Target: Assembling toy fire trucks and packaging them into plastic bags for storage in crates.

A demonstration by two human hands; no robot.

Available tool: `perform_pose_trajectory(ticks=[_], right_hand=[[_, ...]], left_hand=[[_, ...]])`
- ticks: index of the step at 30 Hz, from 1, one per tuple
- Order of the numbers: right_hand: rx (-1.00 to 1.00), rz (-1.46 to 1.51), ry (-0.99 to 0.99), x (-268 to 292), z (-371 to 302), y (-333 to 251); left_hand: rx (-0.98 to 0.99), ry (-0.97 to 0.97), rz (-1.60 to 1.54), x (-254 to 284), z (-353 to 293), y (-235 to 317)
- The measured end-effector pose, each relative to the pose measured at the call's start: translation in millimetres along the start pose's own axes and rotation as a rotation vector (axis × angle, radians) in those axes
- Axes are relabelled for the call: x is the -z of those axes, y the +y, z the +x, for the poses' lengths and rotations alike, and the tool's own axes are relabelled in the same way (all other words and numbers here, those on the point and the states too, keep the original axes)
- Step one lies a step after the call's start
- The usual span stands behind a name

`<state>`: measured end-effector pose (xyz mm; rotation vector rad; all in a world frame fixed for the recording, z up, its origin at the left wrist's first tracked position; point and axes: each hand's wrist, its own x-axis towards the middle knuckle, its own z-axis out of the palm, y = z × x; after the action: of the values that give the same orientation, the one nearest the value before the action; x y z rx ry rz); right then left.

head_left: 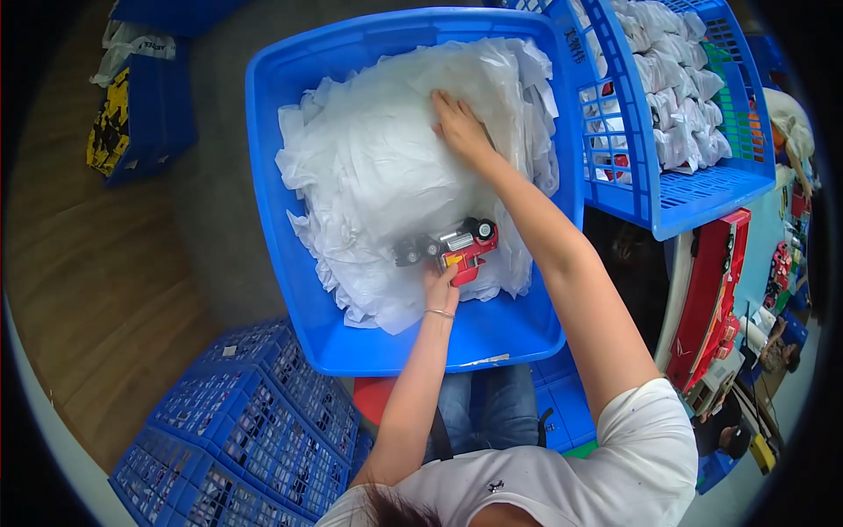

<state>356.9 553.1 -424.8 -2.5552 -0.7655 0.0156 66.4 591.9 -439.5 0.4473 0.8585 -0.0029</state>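
Observation:
My left hand (442, 285) grips a toy truck (471, 261), which has a red cab, a yellow patch and a dark wheeled chassis. The truck lies tilted over the near part of a thick pile of thin white sheets (369, 158); its chassis end looks hazy. On the far right part of that pile rests my right hand (463, 132), fingers stretched out and lying flat. A large blue tub (272, 220) holds the sheets, and both of my arms reach in over its near and right sides.
To the right, a tilted blue crate (702, 189) holds rows of white-wrapped bundles (676, 88). Beyond it lie long red parts (711, 299) on a table. Stacked blue crates (219, 413) stand at near left, and a blue box (158, 123) at far left.

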Motion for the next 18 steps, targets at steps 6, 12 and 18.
perform_pose_trajectory(ticks=[6, 12, 18], right_hand=[[0.248, 0.117, 0.091, 17, -35, -21], [0.216, 0.033, 0.0, 47, -25, -40], [0.17, -0.16, 0.066, 45, 59, -27]], left_hand=[[-0.007, 0.015, -0.001, 4, 1, 5], [0.011, 0.006, -0.032, 9, -1, 6], [0.074, 0.001, 0.009, 2, 11, -9]])
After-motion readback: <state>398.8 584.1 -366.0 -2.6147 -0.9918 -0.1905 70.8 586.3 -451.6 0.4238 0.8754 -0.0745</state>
